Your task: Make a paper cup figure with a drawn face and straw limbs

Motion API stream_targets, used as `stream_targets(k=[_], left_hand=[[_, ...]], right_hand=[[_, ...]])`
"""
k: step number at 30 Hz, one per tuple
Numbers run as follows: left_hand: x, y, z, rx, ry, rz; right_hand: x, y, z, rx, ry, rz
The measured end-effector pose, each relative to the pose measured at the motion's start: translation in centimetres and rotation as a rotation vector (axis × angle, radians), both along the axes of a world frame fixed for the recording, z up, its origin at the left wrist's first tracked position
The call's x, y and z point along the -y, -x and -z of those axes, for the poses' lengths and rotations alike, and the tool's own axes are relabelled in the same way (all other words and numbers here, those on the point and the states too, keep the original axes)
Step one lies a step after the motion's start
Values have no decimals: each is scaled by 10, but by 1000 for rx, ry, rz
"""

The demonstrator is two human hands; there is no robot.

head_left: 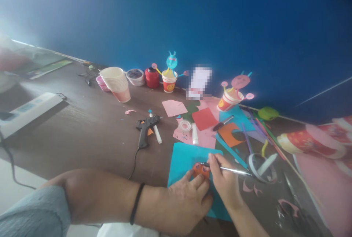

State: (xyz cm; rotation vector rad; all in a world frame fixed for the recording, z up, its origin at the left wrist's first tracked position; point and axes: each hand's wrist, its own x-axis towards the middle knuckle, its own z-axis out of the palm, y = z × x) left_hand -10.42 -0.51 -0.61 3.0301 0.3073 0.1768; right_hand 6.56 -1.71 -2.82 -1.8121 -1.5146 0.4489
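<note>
My left hand (189,195) lies over a sheet of blue paper (178,156), its bent fingers holding down a small orange paper piece (200,170). Dark marks show on that piece; its lower part is hidden under my fingers. In my right hand (221,178) is a slim silver pen (236,170), closed between thumb and fingers, with the dark tip at the top edge of the orange piece. Just beyond the blue sheet lie a glue stick (194,133), a roll of tape (184,125) and a red paper square (205,119).
A black glue gun (145,129) with a cord lies left of the blue sheet. Stacked paper cups (115,83) and two decorated cups (169,82) (230,99) stand toward the blue wall. Scissors (291,211) and a larger tape roll (261,169) are at right. A power strip (33,112) lies at left.
</note>
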Motion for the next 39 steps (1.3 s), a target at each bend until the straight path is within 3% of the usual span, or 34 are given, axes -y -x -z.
stream_targets(k=[18, 39], left_hand=[[-2, 1, -7, -32, 16, 21], [-1, 0, -5, -25, -5, 12]], right_hand=[[2, -3, 4, -16, 10, 18], [2, -3, 2, -30, 6, 25]])
